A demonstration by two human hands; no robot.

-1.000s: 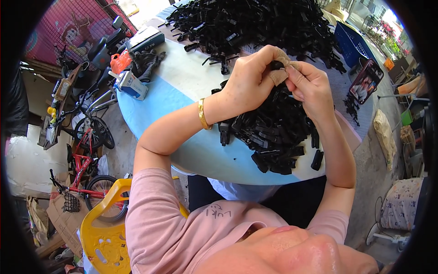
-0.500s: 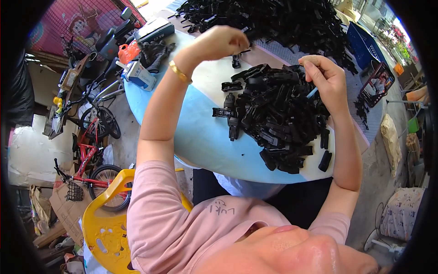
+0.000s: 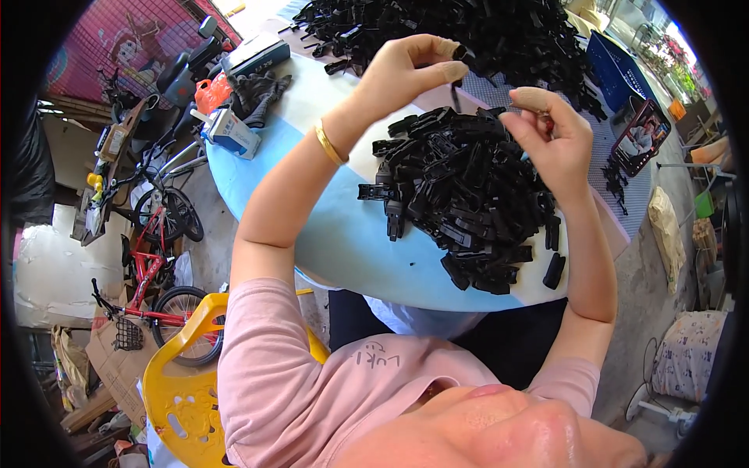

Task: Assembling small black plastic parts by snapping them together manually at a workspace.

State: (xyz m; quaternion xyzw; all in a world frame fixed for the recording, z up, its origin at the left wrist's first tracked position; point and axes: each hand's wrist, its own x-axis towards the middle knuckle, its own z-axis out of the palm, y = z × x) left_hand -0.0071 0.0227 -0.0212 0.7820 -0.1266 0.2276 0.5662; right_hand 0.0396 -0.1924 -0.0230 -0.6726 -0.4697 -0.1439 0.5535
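My left hand (image 3: pixel 413 72) is raised above the far side of the near pile. Its thumb and forefinger, with tan wraps on the tips, pinch a small black plastic part (image 3: pixel 457 95). My right hand (image 3: pixel 555 136) hovers over the right edge of that pile with its fingers curled in. A thin light-blue stick-like thing (image 3: pixel 525 157) shows under its palm, mostly hidden. The near pile of black plastic parts (image 3: pixel 460 187) lies between my forearms, its pieces jumbled together. A gap separates my two hands.
A larger heap of black parts (image 3: pixel 499 35) covers the far end of the round-edged table (image 3: pixel 335 242). At right are a blue basket (image 3: pixel 616 66) and a propped phone (image 3: pixel 641 139). A carton (image 3: pixel 232 134) and dark gloves (image 3: pixel 259 95) lie at left.
My left hand has turned and moved right, toward my right hand, now showing a black part in its pinch. The loose part once below it is gone from that spot. My right hand barely moved.
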